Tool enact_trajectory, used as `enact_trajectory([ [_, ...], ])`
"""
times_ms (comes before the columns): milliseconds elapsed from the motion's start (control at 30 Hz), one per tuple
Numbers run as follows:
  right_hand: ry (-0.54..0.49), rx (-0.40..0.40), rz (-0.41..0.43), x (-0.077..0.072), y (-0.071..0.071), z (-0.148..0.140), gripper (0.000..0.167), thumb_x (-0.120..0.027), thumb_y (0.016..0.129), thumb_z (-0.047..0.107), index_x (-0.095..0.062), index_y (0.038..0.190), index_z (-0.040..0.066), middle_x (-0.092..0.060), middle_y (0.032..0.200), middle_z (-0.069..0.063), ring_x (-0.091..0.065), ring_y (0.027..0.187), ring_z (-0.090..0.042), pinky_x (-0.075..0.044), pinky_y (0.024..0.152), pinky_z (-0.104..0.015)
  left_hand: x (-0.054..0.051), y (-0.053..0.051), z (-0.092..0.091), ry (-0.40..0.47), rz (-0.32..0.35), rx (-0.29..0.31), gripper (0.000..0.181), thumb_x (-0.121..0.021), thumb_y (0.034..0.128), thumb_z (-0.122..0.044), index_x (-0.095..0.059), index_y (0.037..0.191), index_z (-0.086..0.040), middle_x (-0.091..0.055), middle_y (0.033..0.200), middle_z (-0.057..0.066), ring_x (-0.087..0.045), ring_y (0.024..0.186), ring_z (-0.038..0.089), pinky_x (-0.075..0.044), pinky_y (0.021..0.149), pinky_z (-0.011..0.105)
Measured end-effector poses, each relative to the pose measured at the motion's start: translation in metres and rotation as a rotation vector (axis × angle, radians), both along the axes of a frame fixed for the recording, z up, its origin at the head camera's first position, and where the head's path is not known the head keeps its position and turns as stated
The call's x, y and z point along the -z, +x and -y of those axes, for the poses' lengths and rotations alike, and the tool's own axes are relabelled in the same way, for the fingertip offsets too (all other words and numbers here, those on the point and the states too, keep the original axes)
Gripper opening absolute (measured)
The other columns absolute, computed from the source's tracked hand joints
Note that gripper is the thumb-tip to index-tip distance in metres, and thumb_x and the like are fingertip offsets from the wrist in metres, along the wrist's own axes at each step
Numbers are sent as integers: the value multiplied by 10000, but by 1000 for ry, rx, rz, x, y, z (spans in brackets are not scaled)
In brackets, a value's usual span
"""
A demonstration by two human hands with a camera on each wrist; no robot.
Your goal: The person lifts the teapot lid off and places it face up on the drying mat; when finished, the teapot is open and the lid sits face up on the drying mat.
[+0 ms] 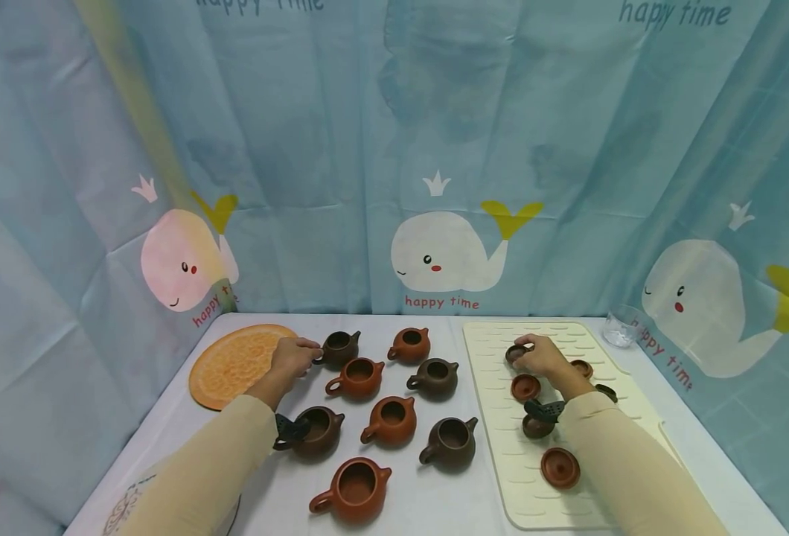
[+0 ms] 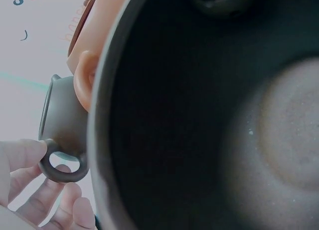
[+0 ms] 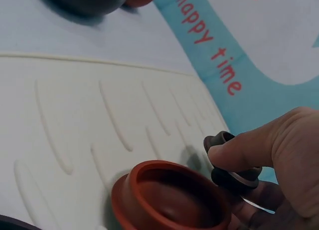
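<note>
At the back left, my left hand (image 1: 292, 356) pinches the handle of a dark brown teapot (image 1: 341, 350) that has no lid on it. The left wrist view shows thumb and fingers at that teapot's (image 2: 67, 113) loop handle; another dark teapot (image 2: 107, 140) fills most of the picture up close. Over the cream mat, my right hand (image 1: 543, 357) holds a small dark lid (image 1: 516, 353). Thumb and fingers pinch this lid (image 3: 230, 180) by its edge in the right wrist view, beside an upturned reddish lid (image 3: 174, 197).
Several lidless red and dark teapots (image 1: 357, 491) stand between the hands. More lids (image 1: 560, 469) lie on the cream mat (image 1: 522, 491), partly under the right forearm. An orange round mat (image 1: 234, 365) is at left, a clear glass (image 1: 621, 327) at the back right.
</note>
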State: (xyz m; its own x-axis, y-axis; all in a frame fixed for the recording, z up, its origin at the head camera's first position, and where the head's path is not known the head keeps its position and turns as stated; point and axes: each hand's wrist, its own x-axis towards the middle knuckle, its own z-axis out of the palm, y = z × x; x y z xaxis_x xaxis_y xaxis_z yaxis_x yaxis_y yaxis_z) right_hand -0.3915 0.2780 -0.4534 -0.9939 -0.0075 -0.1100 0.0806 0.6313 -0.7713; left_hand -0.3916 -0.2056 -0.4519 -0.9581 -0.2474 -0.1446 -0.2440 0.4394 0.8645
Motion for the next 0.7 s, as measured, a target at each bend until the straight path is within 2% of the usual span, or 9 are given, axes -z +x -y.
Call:
enact_trajectory([
  [233, 26, 1, -10, 3, 4, -1, 516, -675, 812, -9, -501, 1293, -72, -556, 1064, -245, -549, 942, -358, -460, 728, -424, -1, 1, 1, -6, -16, 5, 206, -659, 895, -111, -715, 1065, -10, -632, 1026, 154, -582, 861, 286, -508, 627, 369],
  [467, 68, 17, -6, 5, 4, 0, 521, -678, 824, 33, -517, 1313, -43, -565, 1125, -258, -556, 980, -380, -463, 759, -450, 0, 0, 1, 2, 0, -5, 210, -661, 896, -117, -715, 1074, -22, -631, 1040, 148, -577, 875, 292, -503, 623, 355],
  [700, 41, 26, -9, 3, 7, -4, 546, -686, 850, 79, -489, 1342, -52, -588, 1088, -245, -571, 953, -366, -463, 754, -448, -2, 0, 2, 11, 15, 4, 243, -656, 903, -129, -703, 1114, -19, -620, 1055, 150, -569, 883, 297, -509, 673, 409],
])
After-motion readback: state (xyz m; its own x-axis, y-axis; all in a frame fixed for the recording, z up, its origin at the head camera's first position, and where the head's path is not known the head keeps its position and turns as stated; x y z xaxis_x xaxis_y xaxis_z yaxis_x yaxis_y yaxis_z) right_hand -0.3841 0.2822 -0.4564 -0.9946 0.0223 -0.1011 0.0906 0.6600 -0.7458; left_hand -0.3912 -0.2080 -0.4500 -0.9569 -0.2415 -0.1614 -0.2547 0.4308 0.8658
